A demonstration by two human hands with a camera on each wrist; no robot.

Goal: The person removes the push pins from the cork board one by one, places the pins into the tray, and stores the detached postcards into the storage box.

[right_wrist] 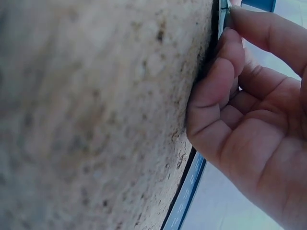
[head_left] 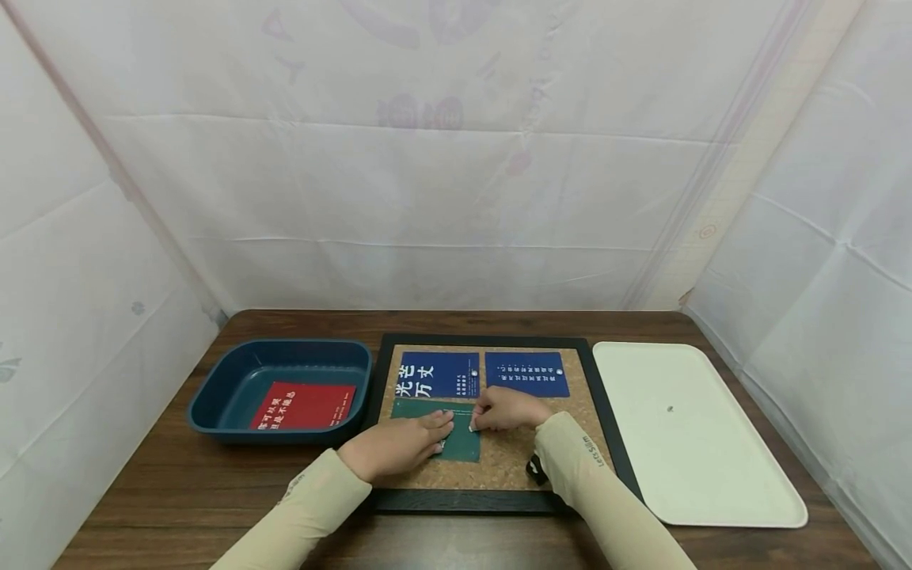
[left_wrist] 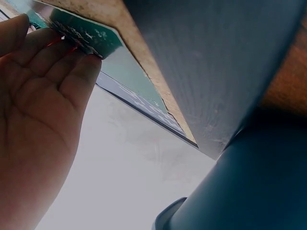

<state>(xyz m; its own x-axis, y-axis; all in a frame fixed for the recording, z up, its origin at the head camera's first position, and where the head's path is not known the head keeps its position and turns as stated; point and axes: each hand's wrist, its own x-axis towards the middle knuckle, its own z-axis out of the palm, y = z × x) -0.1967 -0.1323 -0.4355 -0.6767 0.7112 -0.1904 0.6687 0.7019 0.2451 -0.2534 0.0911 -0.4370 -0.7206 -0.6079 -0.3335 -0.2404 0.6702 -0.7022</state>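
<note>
A green card [head_left: 463,450] lies on a cork board [head_left: 509,467] below a blue card [head_left: 456,372] with large white characters. Fingers extended, my left hand [head_left: 399,450] presses on the green card; its fingertips touch the card in the left wrist view. My right hand [head_left: 509,410] is at the card's right side, with thumb and forefinger pinching a small pale piece [head_left: 472,428] over the edge. In the right wrist view its other fingers curl against the cork [right_wrist: 120,115]. I cannot tell what the pale piece is.
A second blue card [head_left: 527,374] lies at the board's upper right. To the left stands a dark teal tub [head_left: 207,396] holding a red card [head_left: 306,405]. A white tray [head_left: 712,467] lies to the right, past the black frame [head_left: 463,500]. White sheeting hangs behind the table.
</note>
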